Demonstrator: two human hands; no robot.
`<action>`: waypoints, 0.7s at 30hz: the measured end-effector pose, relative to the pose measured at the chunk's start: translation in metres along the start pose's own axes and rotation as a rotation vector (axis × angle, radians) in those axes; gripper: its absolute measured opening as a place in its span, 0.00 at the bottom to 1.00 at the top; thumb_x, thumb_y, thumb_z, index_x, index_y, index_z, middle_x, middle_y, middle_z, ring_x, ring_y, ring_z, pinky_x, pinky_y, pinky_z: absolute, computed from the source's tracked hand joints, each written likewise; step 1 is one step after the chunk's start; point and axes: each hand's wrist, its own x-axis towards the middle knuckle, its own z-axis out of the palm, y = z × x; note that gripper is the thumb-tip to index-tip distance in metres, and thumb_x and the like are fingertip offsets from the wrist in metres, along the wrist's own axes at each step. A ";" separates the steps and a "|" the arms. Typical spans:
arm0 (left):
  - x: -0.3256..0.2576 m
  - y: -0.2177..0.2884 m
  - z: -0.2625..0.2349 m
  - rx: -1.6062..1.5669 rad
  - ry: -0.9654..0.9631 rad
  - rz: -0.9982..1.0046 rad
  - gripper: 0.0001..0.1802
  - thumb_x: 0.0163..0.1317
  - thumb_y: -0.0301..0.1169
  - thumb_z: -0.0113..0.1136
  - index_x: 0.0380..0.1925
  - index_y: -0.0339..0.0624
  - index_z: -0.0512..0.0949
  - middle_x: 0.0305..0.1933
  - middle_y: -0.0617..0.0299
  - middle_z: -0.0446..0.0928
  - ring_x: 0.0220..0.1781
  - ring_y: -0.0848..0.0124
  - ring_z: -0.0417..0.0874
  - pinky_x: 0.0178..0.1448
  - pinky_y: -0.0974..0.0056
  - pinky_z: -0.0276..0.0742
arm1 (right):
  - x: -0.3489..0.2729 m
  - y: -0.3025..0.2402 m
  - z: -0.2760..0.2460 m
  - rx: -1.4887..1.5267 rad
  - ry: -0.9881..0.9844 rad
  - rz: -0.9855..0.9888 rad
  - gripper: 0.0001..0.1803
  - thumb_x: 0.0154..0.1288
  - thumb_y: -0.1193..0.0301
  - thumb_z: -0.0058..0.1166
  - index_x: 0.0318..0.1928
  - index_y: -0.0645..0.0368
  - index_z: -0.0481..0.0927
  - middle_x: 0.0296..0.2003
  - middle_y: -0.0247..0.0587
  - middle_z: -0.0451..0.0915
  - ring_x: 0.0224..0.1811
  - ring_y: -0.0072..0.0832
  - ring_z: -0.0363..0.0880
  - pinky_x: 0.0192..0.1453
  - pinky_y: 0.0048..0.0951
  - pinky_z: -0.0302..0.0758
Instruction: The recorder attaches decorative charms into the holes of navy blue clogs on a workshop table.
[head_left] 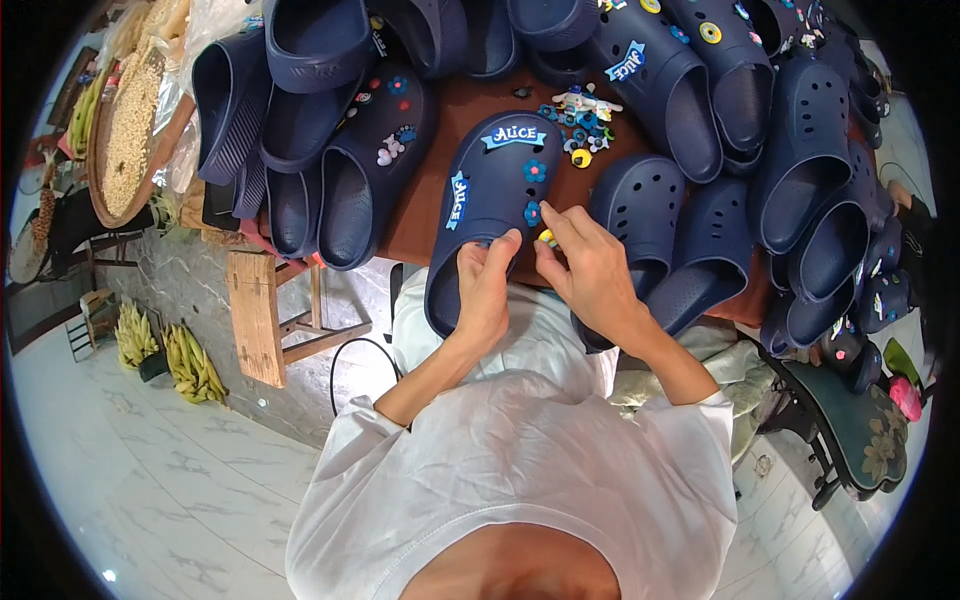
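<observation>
A navy clog (pixel 490 195) with blue letter and flower charms lies toe-away on the brown table (pixel 425 225) in front of me. My left hand (pixel 487 285) grips its near edge by the heel opening. My right hand (pixel 585 260) pinches a small yellow charm (pixel 546 238) against the clog's right side, beside a blue flower charm (pixel 532 212). A small pile of loose charms (pixel 583 120) sits just beyond the clog.
Several navy clogs (pixel 800 150) crowd the table at the back, left and right. A round tray of grain (pixel 130 130) stands at the far left, a wooden bench (pixel 255 315) below it, corn cobs (pixel 190 365) on the tiled floor, a dark chair (pixel 860 435) at right.
</observation>
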 end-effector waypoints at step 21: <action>-0.003 0.008 0.000 0.073 -0.030 -0.007 0.06 0.62 0.29 0.63 0.28 0.46 0.77 0.31 0.75 0.75 0.32 0.86 0.71 0.41 0.75 0.65 | 0.027 0.045 -0.027 -0.180 -0.050 0.092 0.14 0.60 0.80 0.58 0.47 0.64 0.77 0.41 0.51 0.78 0.44 0.49 0.80 0.46 0.47 0.77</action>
